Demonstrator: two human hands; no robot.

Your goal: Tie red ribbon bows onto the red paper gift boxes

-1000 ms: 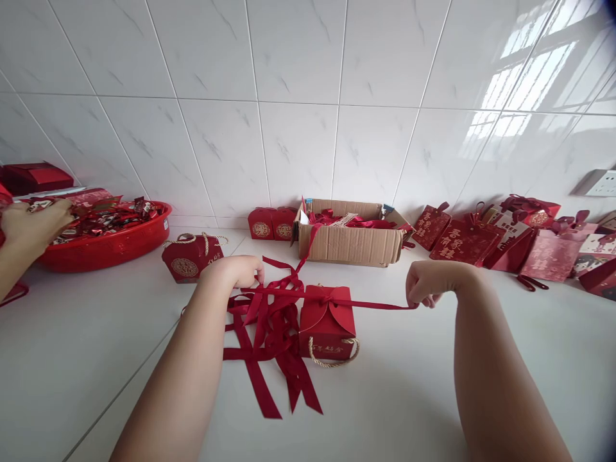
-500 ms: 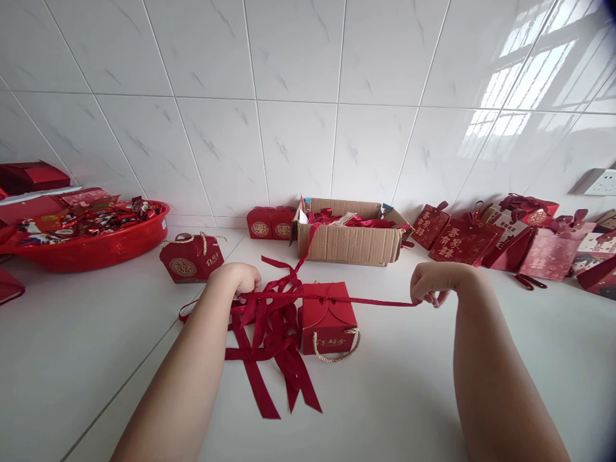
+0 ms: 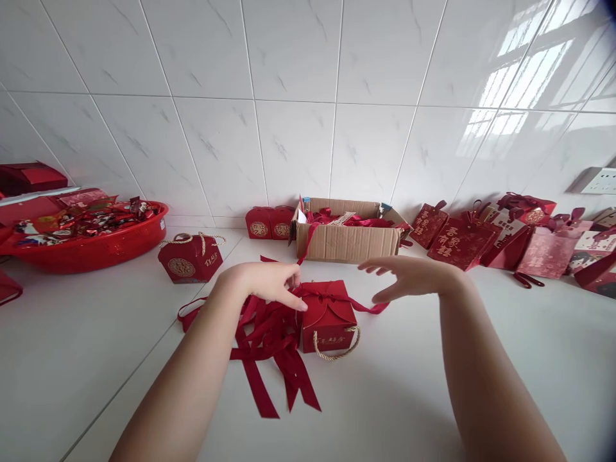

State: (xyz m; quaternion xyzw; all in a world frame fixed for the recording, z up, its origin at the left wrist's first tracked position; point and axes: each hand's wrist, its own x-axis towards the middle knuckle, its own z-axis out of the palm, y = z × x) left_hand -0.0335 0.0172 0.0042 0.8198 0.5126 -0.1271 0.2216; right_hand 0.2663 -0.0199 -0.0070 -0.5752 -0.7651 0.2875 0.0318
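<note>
A small red gift box (image 3: 328,317) with a rope handle stands on the white counter in front of me. A red ribbon (image 3: 362,304) is tied across its top, one end trailing slack to the right. My left hand (image 3: 266,283) reaches to the box's top left corner, fingers stretched toward the knot. My right hand (image 3: 409,277) hovers just right of the box, fingers spread, holding nothing. A heap of loose red ribbons (image 3: 269,340) lies left of the box, under my left wrist.
A cardboard box (image 3: 347,241) of ribbons stands against the tiled wall. A red basin (image 3: 91,247) of sweets is at the left, another gift box (image 3: 188,259) near it. Two small red boxes (image 3: 269,222) and several red paper bags (image 3: 500,242) line the wall.
Both hands have let go of the ribbon ends that they held taut and moved inward to the box. The ribbon now hangs slack. Another person's hand has left the basin.
</note>
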